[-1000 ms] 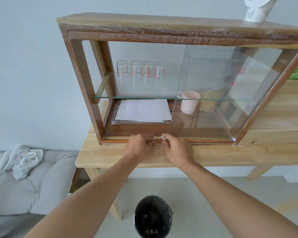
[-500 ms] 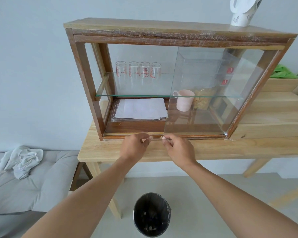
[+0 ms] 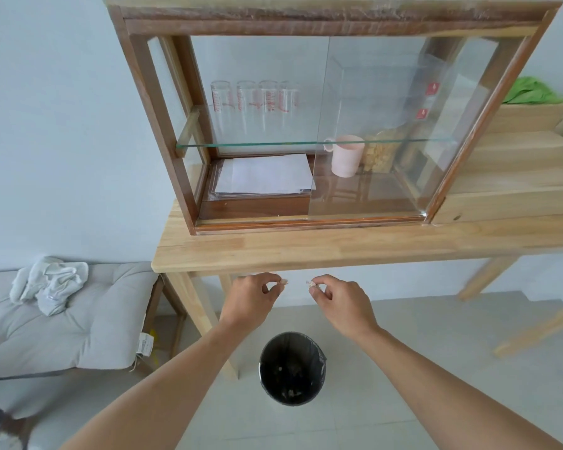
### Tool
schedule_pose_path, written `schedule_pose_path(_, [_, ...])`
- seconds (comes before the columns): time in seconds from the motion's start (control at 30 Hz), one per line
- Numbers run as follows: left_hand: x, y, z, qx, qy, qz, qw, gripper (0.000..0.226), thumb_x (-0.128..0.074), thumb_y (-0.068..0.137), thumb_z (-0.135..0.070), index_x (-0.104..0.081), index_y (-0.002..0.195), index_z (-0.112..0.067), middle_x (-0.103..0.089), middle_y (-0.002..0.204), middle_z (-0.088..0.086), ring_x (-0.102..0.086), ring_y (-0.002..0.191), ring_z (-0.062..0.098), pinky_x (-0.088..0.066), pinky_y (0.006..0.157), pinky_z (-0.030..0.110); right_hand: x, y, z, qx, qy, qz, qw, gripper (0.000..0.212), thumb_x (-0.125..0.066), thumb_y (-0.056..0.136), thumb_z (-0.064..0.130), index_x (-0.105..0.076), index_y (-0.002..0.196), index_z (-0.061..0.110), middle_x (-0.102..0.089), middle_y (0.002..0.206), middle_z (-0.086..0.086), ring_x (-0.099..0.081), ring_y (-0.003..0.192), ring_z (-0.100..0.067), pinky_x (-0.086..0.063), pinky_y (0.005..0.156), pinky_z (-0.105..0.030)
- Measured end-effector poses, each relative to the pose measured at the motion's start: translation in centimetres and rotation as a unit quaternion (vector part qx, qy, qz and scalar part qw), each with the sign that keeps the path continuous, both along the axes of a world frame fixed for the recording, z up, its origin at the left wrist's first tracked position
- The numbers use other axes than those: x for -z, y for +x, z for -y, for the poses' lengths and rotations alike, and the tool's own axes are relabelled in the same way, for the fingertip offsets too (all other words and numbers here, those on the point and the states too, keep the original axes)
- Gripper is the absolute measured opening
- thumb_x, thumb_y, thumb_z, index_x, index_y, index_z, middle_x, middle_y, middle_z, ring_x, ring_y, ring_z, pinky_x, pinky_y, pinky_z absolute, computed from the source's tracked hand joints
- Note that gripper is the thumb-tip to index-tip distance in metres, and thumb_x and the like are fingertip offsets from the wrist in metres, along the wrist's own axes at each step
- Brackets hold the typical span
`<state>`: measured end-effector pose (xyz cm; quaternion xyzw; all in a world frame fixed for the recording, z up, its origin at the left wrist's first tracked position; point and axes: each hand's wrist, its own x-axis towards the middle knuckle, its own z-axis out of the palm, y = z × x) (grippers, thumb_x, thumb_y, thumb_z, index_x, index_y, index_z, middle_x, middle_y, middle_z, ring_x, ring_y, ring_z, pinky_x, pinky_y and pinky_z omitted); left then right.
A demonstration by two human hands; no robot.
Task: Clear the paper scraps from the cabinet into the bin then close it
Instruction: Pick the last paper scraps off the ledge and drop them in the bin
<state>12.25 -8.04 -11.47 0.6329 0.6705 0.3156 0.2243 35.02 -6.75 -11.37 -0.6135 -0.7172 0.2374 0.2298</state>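
A wooden cabinet point(image 3: 150, 102) with glass sides stands on a light wooden table point(image 3: 338, 248); its sliding glass door point(image 3: 387, 131) covers the right half, leaving the left half uncovered. My left hand point(image 3: 251, 303) pinches a small paper scrap point(image 3: 284, 281) below the table's front edge. My right hand point(image 3: 342, 303) pinches another paper scrap point(image 3: 311, 283) beside it. Both hands hover above a black bin point(image 3: 292, 368) on the floor, which holds several scraps. A tiny speck point(image 3: 279, 216) lies on the cabinet floor near the front rail.
Inside the cabinet are white paper sheets point(image 3: 267, 173), a pink mug point(image 3: 346, 155), a jar point(image 3: 379, 154) and several glasses point(image 3: 254, 102) on a glass shelf. A grey cushioned bench point(image 3: 78, 319) with a white cloth point(image 3: 51, 284) stands to the left.
Both hands have left the cabinet's front rail and dropped below the table edge, each carrying a scrap, now apart above the bin. The view has tilted downward.
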Motion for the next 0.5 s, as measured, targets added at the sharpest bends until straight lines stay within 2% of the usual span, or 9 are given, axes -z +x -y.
schedule_pose_path(0.13, [4.3, 0.2, 0.6, -0.008, -0.026, -0.004, 1.000, 0.021, -0.072, 0.094, -0.048, -0.082, 0.106, -0.034, -0.061, 0.057, -0.016, -0.061, 0.062, -0.002, -0.045, 0.059, 0.017, 3.7, 0.3, 0.9, -0.007, -0.038, 0.010, 0.999, 0.021, -0.059, 0.104, 0.046, -0.074, 0.115, 0.036, -0.063, 0.061, 0.010, -0.061, 0.061, -0.005, -0.040, 0.056, -0.024])
schedule_pose_path(0.27, [8.9, 0.3, 1.4, -0.021, -0.068, -0.009, 0.997, 0.022, -0.070, 0.093, -0.052, -0.082, 0.104, -0.037, -0.061, 0.063, -0.022, -0.059, 0.062, -0.004, -0.046, 0.064, 0.023, 8.2, 0.7, 1.3, -0.007, -0.076, 0.016, 0.997, 0.023, -0.060, 0.104, 0.046, -0.075, 0.115, 0.034, -0.060, 0.061, 0.014, -0.059, 0.062, -0.006, -0.048, 0.061, -0.029])
schedule_pose_path(0.4, [13.0, 0.2, 2.1, -0.024, -0.114, -0.010, 0.993, 0.019, -0.071, 0.094, -0.048, -0.082, 0.105, -0.036, -0.064, 0.069, -0.020, -0.060, 0.066, 0.001, -0.053, 0.072, 0.027, 12.6, 1.0, 1.6, -0.012, -0.125, 0.031, 0.992, 0.023, -0.059, 0.104, 0.046, -0.075, 0.115, 0.034, -0.062, 0.068, 0.017, -0.069, 0.076, -0.015, -0.057, 0.072, -0.033])
schedule_pose_path(0.5, [16.0, 0.2, 2.2, -0.028, -0.141, -0.008, 0.990, 0.017, -0.071, 0.095, -0.045, -0.082, 0.104, -0.035, -0.064, 0.071, -0.019, -0.061, 0.067, 0.001, -0.051, 0.069, 0.026, 15.6, 1.1, 1.6, -0.005, -0.159, 0.042, 0.986, 0.022, -0.058, 0.103, 0.044, -0.076, 0.113, 0.034, -0.064, 0.068, 0.015, -0.070, 0.079, -0.018, -0.056, 0.074, -0.034])
